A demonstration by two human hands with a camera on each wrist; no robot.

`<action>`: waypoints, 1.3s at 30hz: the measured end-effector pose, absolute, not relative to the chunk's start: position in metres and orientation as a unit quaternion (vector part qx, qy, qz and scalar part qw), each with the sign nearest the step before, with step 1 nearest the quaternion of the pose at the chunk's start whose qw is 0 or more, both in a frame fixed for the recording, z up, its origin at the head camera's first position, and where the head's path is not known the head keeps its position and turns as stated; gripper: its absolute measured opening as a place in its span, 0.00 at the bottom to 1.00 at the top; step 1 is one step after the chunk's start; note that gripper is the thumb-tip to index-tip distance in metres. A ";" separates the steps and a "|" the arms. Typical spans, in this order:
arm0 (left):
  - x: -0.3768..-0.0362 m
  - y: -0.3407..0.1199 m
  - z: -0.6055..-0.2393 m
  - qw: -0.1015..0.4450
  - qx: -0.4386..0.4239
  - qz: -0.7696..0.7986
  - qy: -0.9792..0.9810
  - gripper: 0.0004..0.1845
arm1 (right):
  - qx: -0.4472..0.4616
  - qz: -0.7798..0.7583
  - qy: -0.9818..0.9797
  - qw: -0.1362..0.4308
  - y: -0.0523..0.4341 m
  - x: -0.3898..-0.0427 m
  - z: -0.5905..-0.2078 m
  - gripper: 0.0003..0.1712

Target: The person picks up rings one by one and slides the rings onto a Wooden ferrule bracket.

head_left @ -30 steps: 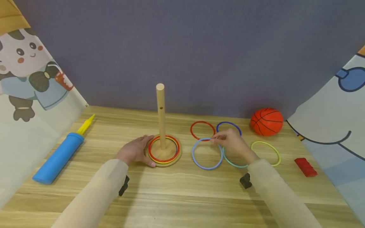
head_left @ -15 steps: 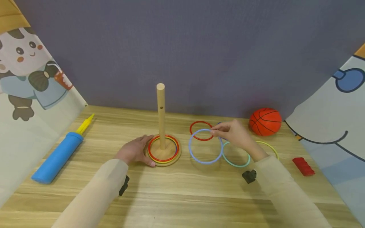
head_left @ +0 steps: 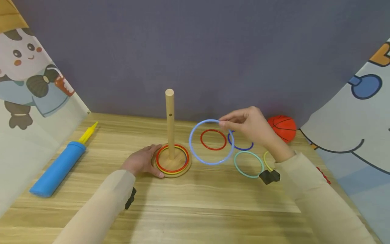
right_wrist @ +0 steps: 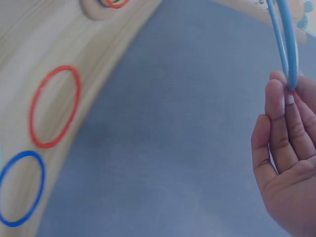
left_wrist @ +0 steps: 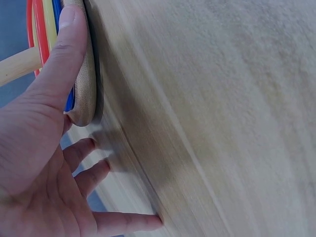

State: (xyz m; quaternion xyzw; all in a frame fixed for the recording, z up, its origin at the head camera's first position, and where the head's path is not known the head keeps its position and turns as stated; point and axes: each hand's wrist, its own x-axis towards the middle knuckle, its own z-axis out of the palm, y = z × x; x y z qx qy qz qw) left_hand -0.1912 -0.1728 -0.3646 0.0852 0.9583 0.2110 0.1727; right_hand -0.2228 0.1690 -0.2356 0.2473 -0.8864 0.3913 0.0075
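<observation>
My right hand (head_left: 251, 127) pinches a light blue ring (head_left: 190, 140) at its upper right edge, raised off the table. In the right wrist view, the ring (right_wrist: 290, 47) stands between thumb and fingertips. To its left is an upright wooden peg stand (head_left: 170, 128) with a round base. Red, yellow and blue rings lie around the peg on that base. My left hand (head_left: 141, 162) holds the base's left edge; in the left wrist view the thumb (left_wrist: 59, 64) lies along the rim, while other fingers spread down to the table.
A red ring (head_left: 214, 149), dark blue ring (head_left: 243, 149), teal ring (head_left: 250, 177) and yellow ring (head_left: 266, 162) lie on the table at right. Beyond are an orange basketball (head_left: 285, 128) and a small red object (head_left: 324, 176), mostly hidden by the sleeve. A blue pump (head_left: 59, 169) lies left.
The right hand has lifted the light blue ring off the table, up and slightly left, tilting it. The left hand has stayed at the stand's base.
</observation>
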 end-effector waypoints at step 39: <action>-0.187 -0.174 -0.362 0.153 0.094 0.212 0.961 0.64 | 0.300 0.400 -0.861 0.095 0.075 -0.262 -0.205 0.11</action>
